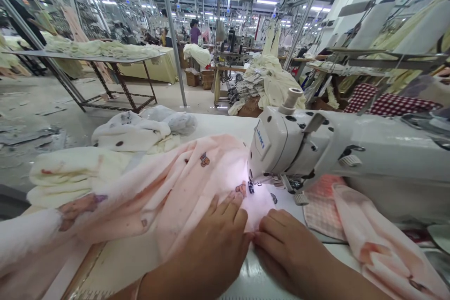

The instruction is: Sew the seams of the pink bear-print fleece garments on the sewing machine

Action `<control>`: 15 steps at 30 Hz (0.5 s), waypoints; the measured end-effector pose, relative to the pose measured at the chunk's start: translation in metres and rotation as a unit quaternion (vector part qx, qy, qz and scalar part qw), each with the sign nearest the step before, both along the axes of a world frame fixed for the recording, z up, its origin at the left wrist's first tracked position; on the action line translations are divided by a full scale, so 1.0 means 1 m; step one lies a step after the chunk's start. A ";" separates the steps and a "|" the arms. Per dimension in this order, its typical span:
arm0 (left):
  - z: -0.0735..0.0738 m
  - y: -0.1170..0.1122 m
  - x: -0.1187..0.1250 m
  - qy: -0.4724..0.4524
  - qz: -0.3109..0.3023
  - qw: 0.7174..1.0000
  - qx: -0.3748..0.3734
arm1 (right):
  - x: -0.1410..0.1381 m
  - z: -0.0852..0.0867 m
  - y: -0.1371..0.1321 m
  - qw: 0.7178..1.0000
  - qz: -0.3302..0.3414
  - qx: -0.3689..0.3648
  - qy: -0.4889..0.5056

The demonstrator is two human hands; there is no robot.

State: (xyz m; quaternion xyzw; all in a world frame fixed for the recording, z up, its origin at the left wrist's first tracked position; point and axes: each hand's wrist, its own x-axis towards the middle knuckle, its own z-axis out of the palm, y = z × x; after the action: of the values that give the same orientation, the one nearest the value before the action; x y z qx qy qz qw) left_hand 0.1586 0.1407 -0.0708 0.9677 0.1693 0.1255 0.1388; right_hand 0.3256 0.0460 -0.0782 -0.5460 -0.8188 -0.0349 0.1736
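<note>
Soft pink fabric (pixel 197 168) with small printed animal figures spreads across the sewing table and runs under the lit needle area of a white sewing machine (pixel 281 145). My left hand (pixel 214 239) lies over the fabric just in front of the presser foot (pixel 251 187), its thumb and fingers closed on the near edge. Close beside it, my right hand (pixel 286 243) pinches the same edge with bent fingers. The two thumbs almost meet. Part of the edge is hidden beneath my fingers.
Cream cloth (pixel 73 171) and white spotted cloth (pixel 130 131) lie at the left. A pink checked piece (pixel 323 206) sits under the machine arm. Beyond are a metal-legged table (pixel 105 58), a pole (pixel 172 33), piled garments (pixel 270 75) and a person in purple (pixel 195 33).
</note>
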 end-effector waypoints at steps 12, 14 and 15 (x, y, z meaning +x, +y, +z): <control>-0.008 0.046 0.038 -0.015 0.006 1.000 0.007 | 0.026 0.002 0.026 0.997 -0.063 -0.031 -0.040; -0.008 0.046 0.038 -0.013 0.003 1.000 0.007 | 0.026 0.003 0.024 0.996 -0.057 -0.052 -0.040; -0.007 0.047 0.038 -0.013 0.004 1.000 0.005 | 0.026 0.003 0.024 0.996 -0.057 -0.063 -0.036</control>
State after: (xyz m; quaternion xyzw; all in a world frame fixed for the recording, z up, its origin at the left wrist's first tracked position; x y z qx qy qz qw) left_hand 0.1970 0.1874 -0.0775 0.9660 0.1704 0.1389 0.1359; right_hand 0.3517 0.0697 -0.0756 -0.6000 -0.7927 -0.0123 0.1070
